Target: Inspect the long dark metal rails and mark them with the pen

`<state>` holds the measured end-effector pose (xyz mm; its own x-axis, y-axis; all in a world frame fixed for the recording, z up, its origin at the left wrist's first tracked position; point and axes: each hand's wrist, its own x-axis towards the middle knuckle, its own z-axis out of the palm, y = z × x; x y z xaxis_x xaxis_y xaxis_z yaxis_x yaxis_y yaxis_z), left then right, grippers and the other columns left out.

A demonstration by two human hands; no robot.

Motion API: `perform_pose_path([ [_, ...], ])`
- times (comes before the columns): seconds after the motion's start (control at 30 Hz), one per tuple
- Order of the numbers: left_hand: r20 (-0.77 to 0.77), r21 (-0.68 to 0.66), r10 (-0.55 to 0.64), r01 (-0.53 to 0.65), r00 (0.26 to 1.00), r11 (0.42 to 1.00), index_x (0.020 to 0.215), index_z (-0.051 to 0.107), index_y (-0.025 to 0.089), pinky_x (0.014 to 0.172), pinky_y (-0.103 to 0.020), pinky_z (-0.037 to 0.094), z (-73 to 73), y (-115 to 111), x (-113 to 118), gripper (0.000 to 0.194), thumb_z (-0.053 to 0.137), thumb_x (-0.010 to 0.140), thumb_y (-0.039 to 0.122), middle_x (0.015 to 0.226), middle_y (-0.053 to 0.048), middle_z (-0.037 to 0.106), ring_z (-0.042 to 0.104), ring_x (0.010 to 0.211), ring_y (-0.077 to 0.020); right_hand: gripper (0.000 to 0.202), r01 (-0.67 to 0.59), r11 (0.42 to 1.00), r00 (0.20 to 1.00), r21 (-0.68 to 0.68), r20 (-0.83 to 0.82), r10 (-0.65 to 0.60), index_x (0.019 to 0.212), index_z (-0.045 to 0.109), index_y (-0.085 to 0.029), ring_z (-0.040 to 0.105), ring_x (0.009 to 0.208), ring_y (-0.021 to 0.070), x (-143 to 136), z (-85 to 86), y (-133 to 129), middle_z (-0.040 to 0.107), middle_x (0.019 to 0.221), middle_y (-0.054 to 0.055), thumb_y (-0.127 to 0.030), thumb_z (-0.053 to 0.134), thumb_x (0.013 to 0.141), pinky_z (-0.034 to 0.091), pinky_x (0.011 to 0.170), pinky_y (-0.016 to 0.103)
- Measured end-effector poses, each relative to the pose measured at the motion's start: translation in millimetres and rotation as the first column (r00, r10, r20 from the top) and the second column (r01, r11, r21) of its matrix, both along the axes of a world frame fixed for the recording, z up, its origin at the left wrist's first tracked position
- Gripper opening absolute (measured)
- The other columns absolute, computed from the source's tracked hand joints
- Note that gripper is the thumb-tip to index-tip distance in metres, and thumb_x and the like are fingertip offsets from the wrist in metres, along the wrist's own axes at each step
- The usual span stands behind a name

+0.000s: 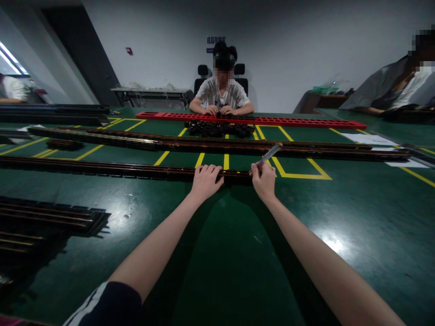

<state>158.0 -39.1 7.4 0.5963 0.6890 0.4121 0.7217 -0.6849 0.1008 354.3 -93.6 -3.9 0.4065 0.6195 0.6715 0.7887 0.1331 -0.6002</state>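
Long dark strip (pixel 142 170) flat on green table (pixel 340 199), near side of a longer strip bundle (pixel 190 144). Left hand (pixel 205 181) rests over the strip, fingers slightly spread. Right hand (pixel 264 181), by the strip's right end, closed on a slim translucent tool (pixel 271 154), possibly a brush or knife; tip blurred. Hands apart. Beyond the bundle: black parts pile (pixel 220 129), then red slotted rail (pixel 299 121), person (pixel 222 93) seated behind.

One translucent tool (pixel 272 152), one red strip (pixel 288 121), three other people (pixel 222 93) (pixel 390 86) (pixel 15 88) (two cropped).
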Motion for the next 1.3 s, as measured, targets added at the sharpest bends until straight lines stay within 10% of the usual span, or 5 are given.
perform_pose_path([
  [1.3,0.000,-0.017,0.011,-0.011,1.000,1.000,0.122,0.060,0.019,0.104,-0.048,0.037,1.7,-0.2,1.0,0.039,0.044,0.094,0.040,0.120,-0.010,0.066,0.058,0.112,-0.0274,0.025,0.004,1.000,1.000,-0.016,-0.011,-0.005,0.077,0.048,-0.024,0.061,0.073,0.0255,0.2,-0.2,0.0,0.062,0.067,0.003,-0.041,0.043,0.093,0.041,0.082,0.046],
])
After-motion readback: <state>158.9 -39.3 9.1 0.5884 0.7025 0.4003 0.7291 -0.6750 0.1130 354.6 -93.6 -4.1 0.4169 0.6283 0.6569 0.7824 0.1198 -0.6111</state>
